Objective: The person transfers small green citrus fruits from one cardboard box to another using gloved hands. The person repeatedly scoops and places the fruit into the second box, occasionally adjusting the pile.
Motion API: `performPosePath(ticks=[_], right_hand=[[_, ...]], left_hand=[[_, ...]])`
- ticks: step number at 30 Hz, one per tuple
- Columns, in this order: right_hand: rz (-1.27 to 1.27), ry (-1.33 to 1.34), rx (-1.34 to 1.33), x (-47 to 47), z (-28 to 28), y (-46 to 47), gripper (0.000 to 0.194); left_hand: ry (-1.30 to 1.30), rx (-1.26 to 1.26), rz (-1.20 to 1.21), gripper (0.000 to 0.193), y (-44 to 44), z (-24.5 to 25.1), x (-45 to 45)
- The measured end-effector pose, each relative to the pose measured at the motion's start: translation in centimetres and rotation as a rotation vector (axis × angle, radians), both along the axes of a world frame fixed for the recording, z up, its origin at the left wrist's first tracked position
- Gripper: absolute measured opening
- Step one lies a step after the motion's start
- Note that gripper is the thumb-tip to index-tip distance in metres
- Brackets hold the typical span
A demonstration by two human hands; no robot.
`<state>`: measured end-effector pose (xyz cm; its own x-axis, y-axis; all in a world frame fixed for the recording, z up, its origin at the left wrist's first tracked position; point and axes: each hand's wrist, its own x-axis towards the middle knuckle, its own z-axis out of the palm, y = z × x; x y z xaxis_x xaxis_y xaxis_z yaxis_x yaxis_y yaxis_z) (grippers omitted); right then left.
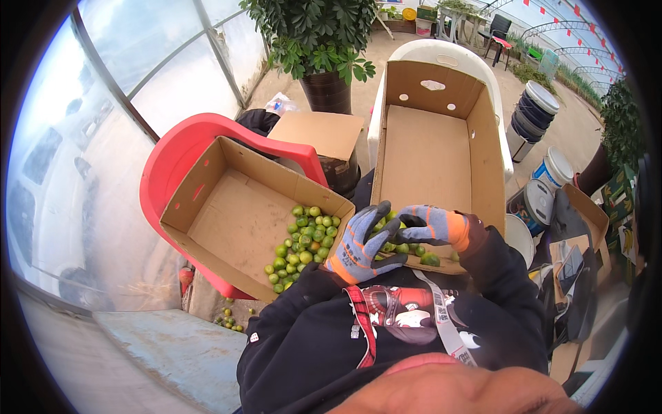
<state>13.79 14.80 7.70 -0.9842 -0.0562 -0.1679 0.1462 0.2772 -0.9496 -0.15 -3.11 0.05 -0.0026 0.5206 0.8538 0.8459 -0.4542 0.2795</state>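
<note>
Both hands wear grey-blue and orange work gloves with dark fingertips. My left hand [362,243] reaches over the near left corner of a cardboard box [489,155], fingers bent around small green citrus fruits [388,246]. Close beside it, my right hand [429,225] has its fingertips together over the same fruits; whether either hand holds one is hidden. More green fruits, one larger [430,259], lie along this box's near edge. A second cardboard box [191,191] at the left holds a heap of green and yellowish citrus fruits [305,243] in its near right part.
The left box rests on a red plastic chair [165,150], the other on a white plastic chair [414,49]. Between them stands a cardboard-topped container [318,134]. Stacked buckets [535,114] and lidded pails [532,199] stand at the right. Loose fruits [227,321] lie on the floor.
</note>
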Motion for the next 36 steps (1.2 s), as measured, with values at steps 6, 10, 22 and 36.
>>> performPosePath(ticks=[6,10,22,36], right_hand=[[0.027,0.004,0.138,-0.2,-1.7,0.6,0.04],[-0.169,-0.317,0.374,1.2,-3.9,5.5,0.053],[0.293,-0.816,1.069,6.5,-25.4,15.6,0.071],[0.413,-0.812,1.065,7.6,-28.5,17.3,0.066]], left_hand=[[-0.01,0.038,0.25,0.073,-0.6,-1.2,-1.5],[-0.192,-0.233,0.613,0.074,-3.1,-5.7,-6.6],[-0.196,-0.825,0.652,0.064,-3.8,-13.0,-7.7],[-0.275,-0.856,0.623,0.066,-4.7,-12.7,-7.8]])
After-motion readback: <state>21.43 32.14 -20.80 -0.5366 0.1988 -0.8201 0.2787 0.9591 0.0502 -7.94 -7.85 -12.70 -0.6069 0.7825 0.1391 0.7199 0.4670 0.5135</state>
